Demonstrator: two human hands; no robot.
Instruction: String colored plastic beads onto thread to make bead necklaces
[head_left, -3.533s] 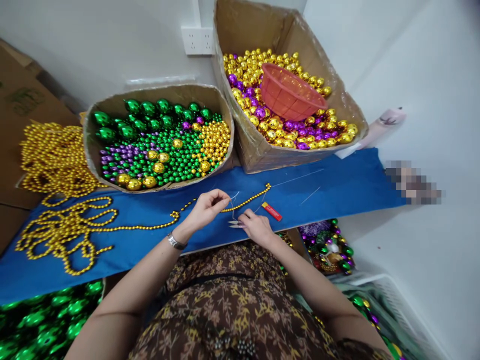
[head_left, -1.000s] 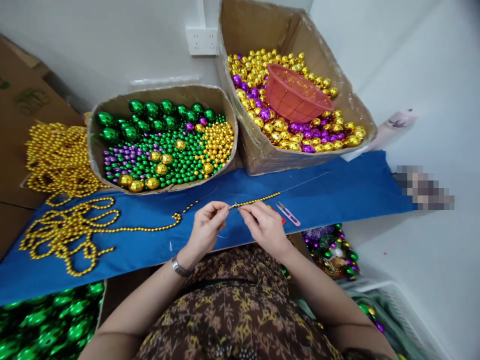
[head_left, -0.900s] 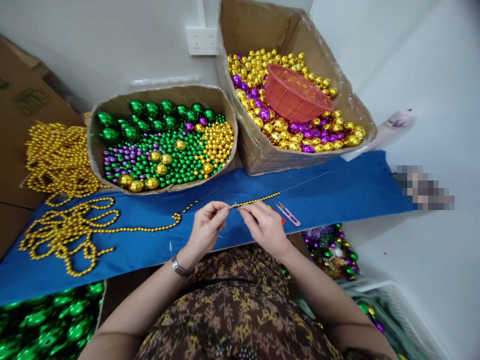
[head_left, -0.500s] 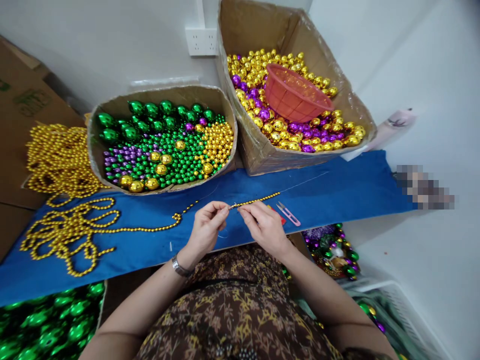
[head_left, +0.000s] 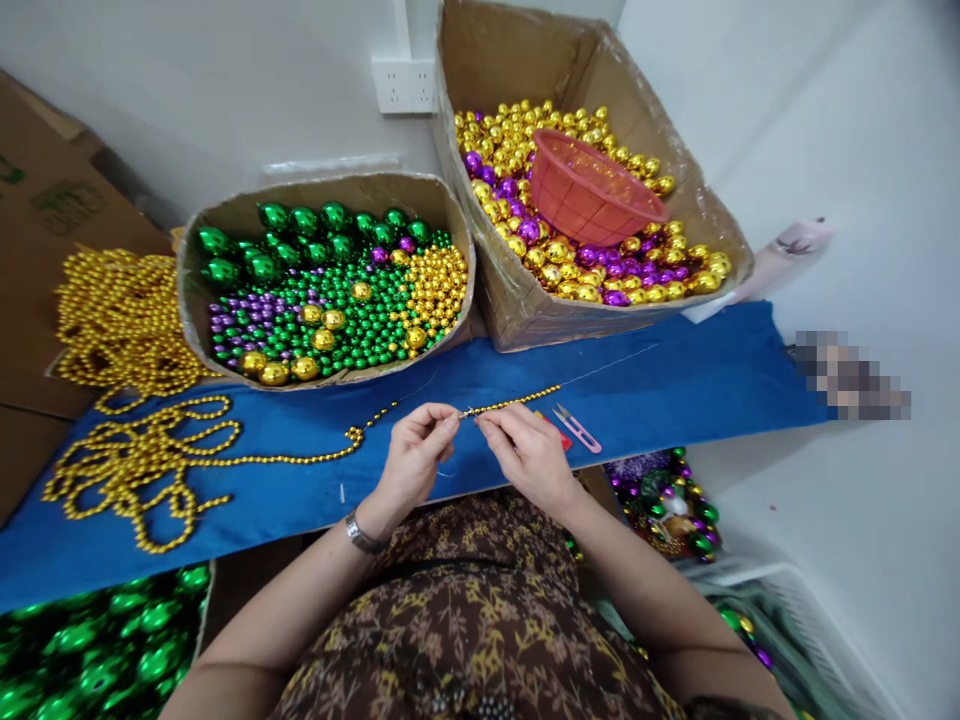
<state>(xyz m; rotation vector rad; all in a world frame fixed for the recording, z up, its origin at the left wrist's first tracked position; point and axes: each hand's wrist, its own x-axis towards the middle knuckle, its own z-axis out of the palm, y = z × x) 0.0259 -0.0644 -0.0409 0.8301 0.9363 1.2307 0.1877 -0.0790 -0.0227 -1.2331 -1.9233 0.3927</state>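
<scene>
My left hand and my right hand meet at the fingertips above the blue cloth. My right thumb and finger pinch a short string of small gold beads, which stretches off to the right and ends in a thin clear thread. A tiny shiny bit shows between the two hands. What my left thumb and finger pinch is too small to make out. A longer gold bead strand lies to the left, its far part in loose loops. Pink thread snips lie just right of my right hand, beside a partly covered red item.
Behind the hands stand a low carton of green, purple and gold beads and a taller carton of gold and purple ones with a red basket. Gold bead strands are heaped at left. A white crate sits low right.
</scene>
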